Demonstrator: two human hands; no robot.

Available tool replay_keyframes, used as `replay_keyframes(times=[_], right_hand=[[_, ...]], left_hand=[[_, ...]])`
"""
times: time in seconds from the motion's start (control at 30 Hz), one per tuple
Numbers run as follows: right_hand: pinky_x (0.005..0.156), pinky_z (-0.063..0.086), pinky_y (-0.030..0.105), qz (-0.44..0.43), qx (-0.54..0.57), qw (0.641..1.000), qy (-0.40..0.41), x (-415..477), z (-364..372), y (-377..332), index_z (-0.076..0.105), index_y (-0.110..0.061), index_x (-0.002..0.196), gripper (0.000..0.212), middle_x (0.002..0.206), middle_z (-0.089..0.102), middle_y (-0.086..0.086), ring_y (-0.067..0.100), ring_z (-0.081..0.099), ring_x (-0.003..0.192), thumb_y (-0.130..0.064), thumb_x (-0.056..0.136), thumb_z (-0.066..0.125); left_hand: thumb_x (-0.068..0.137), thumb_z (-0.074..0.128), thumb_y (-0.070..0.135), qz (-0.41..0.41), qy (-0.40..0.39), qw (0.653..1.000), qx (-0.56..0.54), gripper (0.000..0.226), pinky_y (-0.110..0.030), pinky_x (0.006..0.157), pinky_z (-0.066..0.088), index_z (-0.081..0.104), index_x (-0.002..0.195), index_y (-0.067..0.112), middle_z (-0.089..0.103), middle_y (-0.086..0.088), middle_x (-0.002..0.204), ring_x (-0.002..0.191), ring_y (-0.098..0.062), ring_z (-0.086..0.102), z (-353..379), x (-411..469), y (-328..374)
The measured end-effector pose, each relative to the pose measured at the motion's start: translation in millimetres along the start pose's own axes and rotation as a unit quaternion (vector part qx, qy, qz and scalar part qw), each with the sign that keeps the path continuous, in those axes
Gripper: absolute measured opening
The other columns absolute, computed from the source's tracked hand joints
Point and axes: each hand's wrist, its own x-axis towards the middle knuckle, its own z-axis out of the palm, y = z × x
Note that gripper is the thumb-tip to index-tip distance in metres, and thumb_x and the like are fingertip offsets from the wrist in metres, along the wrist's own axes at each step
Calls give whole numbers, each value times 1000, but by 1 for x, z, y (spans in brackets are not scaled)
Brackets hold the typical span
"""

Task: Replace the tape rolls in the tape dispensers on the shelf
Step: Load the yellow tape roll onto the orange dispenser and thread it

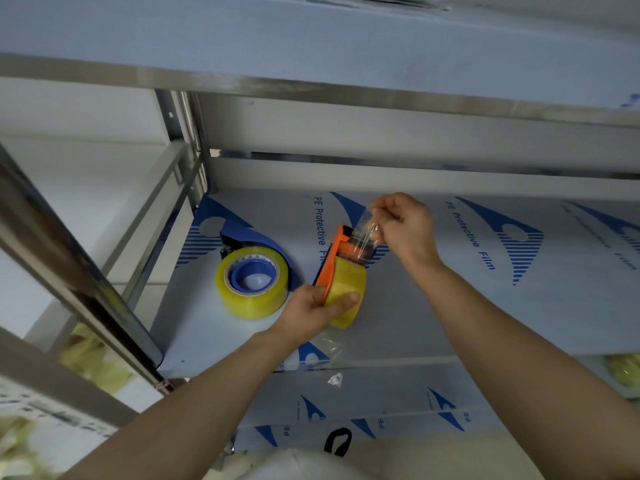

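An orange tape dispenser (pixel 331 261) stands on edge on the shelf (pixel 433 306), with a yellowish tape roll (pixel 346 289) mounted in it. My left hand (pixel 317 311) grips the roll and the dispenser's rear end. My right hand (pixel 403 223) pinches the clear tape end (pixel 362 233), pulled up over the dispenser's front. To the left lies a blue dispenser (pixel 254 242) on its side, loaded with another yellowish roll (pixel 252 284).
The shelf is metal, covered with printed protective film, with an upright post (pixel 187 133) at the back left and another shelf board (pixel 311 46) overhead. A scrap of clear wrap (pixel 330 346) lies at the front edge. Yellowish items (pixel 93 362) sit on the level below.
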Motion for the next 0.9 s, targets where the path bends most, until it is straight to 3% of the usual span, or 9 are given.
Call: replay_keyframes(times=[0.07, 0.13, 0.33, 0.43, 0.53, 0.63, 0.7, 0.77, 0.9], right_hand=[[63, 54, 37, 27, -11, 1000, -8, 5, 1, -1, 58, -17, 77, 21, 65, 62, -1, 3, 57, 47, -1, 89, 52], [62, 55, 36, 53, -23, 998, -15, 10, 3, -3, 56, -20, 73, 25, 64, 63, 1, 9, 58, 50, -2, 90, 51], [60, 55, 35, 100, -51, 993, -30, 18, 5, -6, 56, -13, 76, 20, 63, 62, 4, 15, 57, 51, -1, 89, 50], [59, 55, 33, 150, -42, 987, -32, 19, 4, -2, 55, -13, 70, 26, 62, 61, 6, 16, 57, 52, 3, 88, 47], [50, 55, 25, 207, 8, 978, -27, 17, 4, 2, 57, -12, 72, 23, 63, 62, 8, 15, 58, 53, 2, 89, 50], [49, 56, 24, 242, 53, 967, -53, 15, 8, 5, 61, -2, 85, 7, 70, 65, 12, 16, 59, 53, 3, 86, 55], [51, 57, 22, 232, 56, 969, -64, 15, 10, 6, 63, 2, 95, 16, 76, 66, 13, 15, 60, 55, 2, 79, 66], [49, 56, 19, 212, 50, 974, -61, 14, 12, 6, 60, -1, 101, 31, 80, 64, 11, 15, 60, 56, 1, 74, 73], [51, 55, 18, 169, 26, 984, -51, 16, 14, 3, 56, -5, 108, 40, 88, 64, 14, 14, 59, 57, 2, 72, 74]], left_hand=[[77, 76, 18, 0, -32, 999, 21, 15, -24, 72, 53, 66, 80, 7, 66, -2, 75, 69, -8, 64, -2, 0, 1], [75, 77, 9, 13, -47, 998, 39, 26, -14, 72, 52, 63, 93, 23, 68, 8, 84, 72, 3, 65, -4, 0, 4], [80, 72, 16, 17, -26, 999, 15, 10, -22, 74, 55, 65, 87, 18, 69, 3, 81, 74, -4, 65, 1, -3, 7], [74, 75, 41, 21, 10, 1000, -16, 52, -39, 72, 51, 61, 85, -8, 60, -13, 77, 71, -22, 57, 2, -3, 6], [70, 71, 55, 2, 23, 999, -27, 65, -37, 67, 43, 50, 68, -7, 48, -11, 68, 65, -24, 46, 1, -3, 5], [82, 68, 35, -21, 2, 999, -35, 37, -23, 66, 48, 55, 68, 4, 57, 1, 60, 60, -14, 55, -7, 0, 11], [86, 65, 19, -47, -22, 997, -65, 5, -27, 77, 56, 61, 88, 17, 69, 3, 81, 78, -16, 66, -15, 2, 17], [85, 66, 16, -55, -31, 995, -71, 21, -23, 77, 56, 55, 103, 18, 68, 1, 93, 84, -13, 67, -21, 4, 23], [85, 64, 6, -50, -43, 994, -91, 17, -15, 66, 51, 62, 100, 13, 72, 6, 80, 71, -3, 68, -24, 3, 24]])
